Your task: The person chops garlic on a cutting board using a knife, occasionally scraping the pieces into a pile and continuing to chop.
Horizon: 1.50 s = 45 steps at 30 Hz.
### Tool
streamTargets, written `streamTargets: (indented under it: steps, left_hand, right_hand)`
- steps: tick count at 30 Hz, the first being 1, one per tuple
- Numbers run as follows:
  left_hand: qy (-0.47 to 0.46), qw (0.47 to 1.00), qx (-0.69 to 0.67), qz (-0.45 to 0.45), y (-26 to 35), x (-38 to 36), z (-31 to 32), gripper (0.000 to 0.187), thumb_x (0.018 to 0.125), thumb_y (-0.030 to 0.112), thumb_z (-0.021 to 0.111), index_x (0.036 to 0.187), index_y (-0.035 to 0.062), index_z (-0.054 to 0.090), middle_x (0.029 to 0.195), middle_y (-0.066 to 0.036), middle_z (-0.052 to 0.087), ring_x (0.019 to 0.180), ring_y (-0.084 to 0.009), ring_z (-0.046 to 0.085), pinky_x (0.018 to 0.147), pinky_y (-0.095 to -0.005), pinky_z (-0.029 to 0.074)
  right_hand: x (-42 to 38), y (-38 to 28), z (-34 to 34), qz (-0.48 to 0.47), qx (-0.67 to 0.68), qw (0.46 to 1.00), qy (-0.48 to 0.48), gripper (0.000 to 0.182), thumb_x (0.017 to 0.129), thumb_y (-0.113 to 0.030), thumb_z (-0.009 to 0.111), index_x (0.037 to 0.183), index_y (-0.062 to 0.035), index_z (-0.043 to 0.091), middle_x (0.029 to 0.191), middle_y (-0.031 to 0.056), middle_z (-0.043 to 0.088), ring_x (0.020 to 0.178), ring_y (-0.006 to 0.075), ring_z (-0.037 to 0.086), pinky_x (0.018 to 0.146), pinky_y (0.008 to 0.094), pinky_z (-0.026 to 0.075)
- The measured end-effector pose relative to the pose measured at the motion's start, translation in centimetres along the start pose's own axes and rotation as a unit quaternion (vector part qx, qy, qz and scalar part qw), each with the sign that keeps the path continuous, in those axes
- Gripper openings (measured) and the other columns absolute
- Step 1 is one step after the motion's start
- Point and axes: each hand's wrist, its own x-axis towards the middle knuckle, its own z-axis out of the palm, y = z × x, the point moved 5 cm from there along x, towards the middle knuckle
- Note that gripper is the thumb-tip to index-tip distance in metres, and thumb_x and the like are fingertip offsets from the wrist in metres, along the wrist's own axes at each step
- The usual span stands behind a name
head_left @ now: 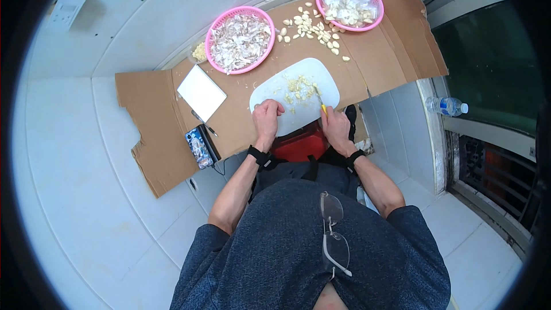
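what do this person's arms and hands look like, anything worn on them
Both forearms are bare. The left hand and right hand wear no gloves. Each wrist carries a black strap band. Short dark blue-grey heathered sleeves end above the elbows.

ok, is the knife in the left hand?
No, the yellow-handled knife is in the right hand, blade over the white cutting board; the left hand rests on the board's near edge.
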Motion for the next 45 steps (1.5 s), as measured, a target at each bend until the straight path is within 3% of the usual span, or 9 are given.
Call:
streamTargets:
  steps: [35,40,45]
  left_hand:
    - [0.002,1.0,-0.019,0.009,1.3,0.0,0.1,0.032,0.094,0.016,0.057,0.073,-0.0011,0.074,0.066,-0.008,0.068,0.065,-0.014,0.062,0.061,-0.0314,0.047]
    - [0.001,1.0,0.021,0.001,0.1,-0.1,-0.3,0.035,0.094,0.021,0.057,0.071,0.0027,0.074,0.066,-0.007,0.068,0.067,-0.0186,0.061,0.079,-0.0343,0.048]
    - [0.001,1.0,0.017,-0.004,-0.7,-0.1,0.0,0.035,0.094,0.022,0.057,0.07,0.0043,0.074,0.066,-0.006,0.068,0.068,-0.0198,0.06,0.084,-0.0354,0.046]
  right_hand:
    - [-0.4,0.8,0.3,0.001,-0.018,1.0,0.006,0.02,0.106,-0.023,0.065,0.095,-0.0064,0.061,0.064,0.013,0.062,0.06,0.0333,0.064,0.063,0.0458,0.049]
    - [-0.6,0.5,0.6,0.004,-0.017,1.0,-0.002,0.02,0.106,-0.023,0.065,0.095,-0.0067,0.061,0.063,0.0129,0.062,0.059,0.0335,0.063,0.062,0.0459,0.049]
    - [-0.2,0.9,1.0,0.0,-0.014,1.0,-0.008,0.019,0.106,-0.023,0.064,0.096,-0.007,0.061,0.063,0.013,0.062,0.059,0.0337,0.064,0.062,0.0466,0.049]
